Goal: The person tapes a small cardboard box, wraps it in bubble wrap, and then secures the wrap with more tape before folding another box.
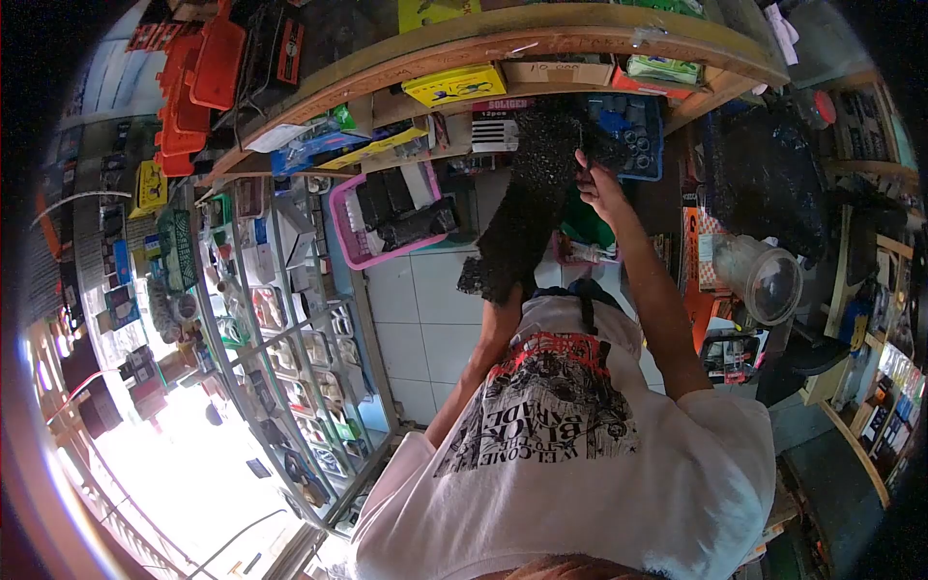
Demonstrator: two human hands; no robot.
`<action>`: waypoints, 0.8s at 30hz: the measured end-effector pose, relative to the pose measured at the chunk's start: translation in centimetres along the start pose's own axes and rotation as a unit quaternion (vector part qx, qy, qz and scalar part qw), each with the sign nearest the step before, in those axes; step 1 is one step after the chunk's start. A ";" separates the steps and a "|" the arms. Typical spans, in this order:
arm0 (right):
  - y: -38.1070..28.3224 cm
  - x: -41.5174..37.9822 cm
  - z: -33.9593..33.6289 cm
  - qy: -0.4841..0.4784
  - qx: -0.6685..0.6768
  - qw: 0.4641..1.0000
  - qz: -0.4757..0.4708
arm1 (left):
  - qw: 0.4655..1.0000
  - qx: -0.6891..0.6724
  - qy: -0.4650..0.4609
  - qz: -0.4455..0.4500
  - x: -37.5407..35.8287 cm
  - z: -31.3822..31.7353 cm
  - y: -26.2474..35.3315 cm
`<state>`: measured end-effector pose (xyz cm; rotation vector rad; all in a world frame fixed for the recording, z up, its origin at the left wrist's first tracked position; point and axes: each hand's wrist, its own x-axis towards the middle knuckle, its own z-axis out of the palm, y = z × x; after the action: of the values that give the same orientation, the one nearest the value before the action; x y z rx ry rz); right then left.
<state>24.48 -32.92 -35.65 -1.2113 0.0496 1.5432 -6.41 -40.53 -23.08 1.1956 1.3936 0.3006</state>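
Head view: you hold a black glittery sheet point(527, 208) up before the wooden shelves point(541, 43), your right hand point(597, 184) pinching its upper edge near a blue tray point(650, 135). Your left hand is hidden behind the sheet's lower end; its grip cannot be told. A pink basket point(340, 227) sits nearby.
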 end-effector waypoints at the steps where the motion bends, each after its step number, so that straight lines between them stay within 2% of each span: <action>1: 0.1 0.3 -0.4 -0.022 0.012 1.000 -0.002 | 1.000 -0.010 0.004 -0.018 0.1 0.0 -0.2; 4: 0.6 1.4 -2.3 -0.075 0.034 0.997 -0.008 | 0.999 0.034 0.025 0.029 0.0 0.0 0.4; 7: 1.2 3.2 -4.6 -0.109 0.040 0.993 -0.019 | 0.990 0.071 0.017 0.121 0.4 0.2 -1.4; 9: 1.1 3.7 -5.3 -0.146 0.062 0.987 -0.025 | 0.986 0.086 0.021 0.139 0.4 0.4 -2.0; 13: 0.0 2.9 -4.8 -0.114 0.126 0.985 -0.022 | 0.980 0.100 0.017 0.172 0.8 0.6 -1.9; 18: -1.5 2.0 -3.5 -0.074 0.193 0.978 -0.003 | 0.987 0.086 0.006 0.135 0.5 0.3 0.4; 21: -0.6 4.6 -5.7 -0.110 0.206 0.972 -0.027 | 0.989 0.071 0.006 0.126 0.8 0.3 0.3; 24: -1.8 4.3 -5.6 -0.123 0.167 0.978 0.002 | 0.990 0.075 0.001 0.118 0.8 0.0 -0.2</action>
<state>30.07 -32.51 -40.26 -0.7510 0.1430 1.6025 -6.34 -39.97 -23.76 1.4901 1.2937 0.3669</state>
